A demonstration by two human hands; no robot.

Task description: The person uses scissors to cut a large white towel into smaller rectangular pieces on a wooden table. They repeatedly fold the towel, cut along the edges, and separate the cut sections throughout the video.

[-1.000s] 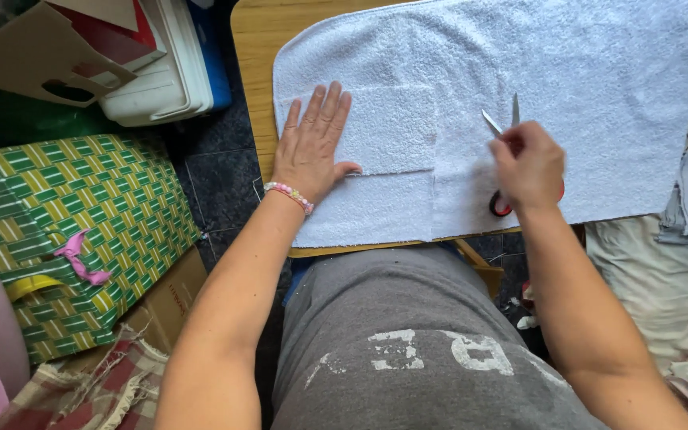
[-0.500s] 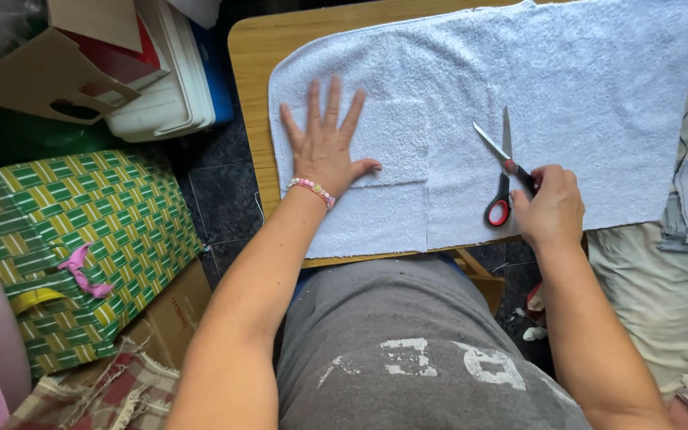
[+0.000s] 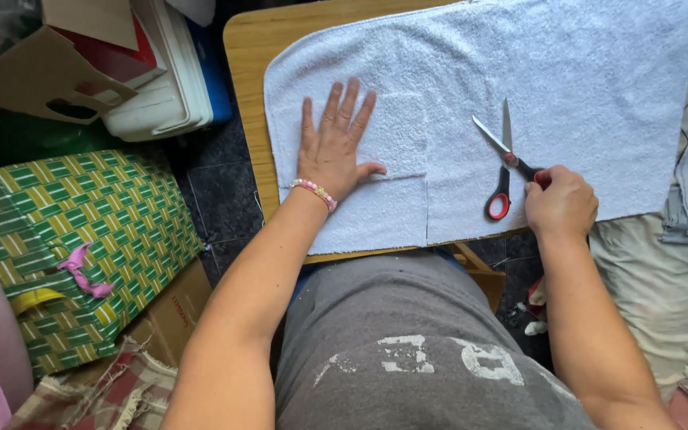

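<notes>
Since a moment ago my right hand (image 3: pixel 560 203) has slid the scissors (image 3: pixel 506 163) flat onto the towel (image 3: pixel 567 87). On that towel, the left hand (image 3: pixel 334 147) presses open-palmed beside the cut; the scissors point away, blades apart, my right fingers curled at one handle.

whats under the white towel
The white towel lies on a wooden table, bare along its left and near edges. The tabletop beneath the towel is covered, so anything there is hidden.

Bright daylight, soft shadows, sharp focus throughout.
</notes>
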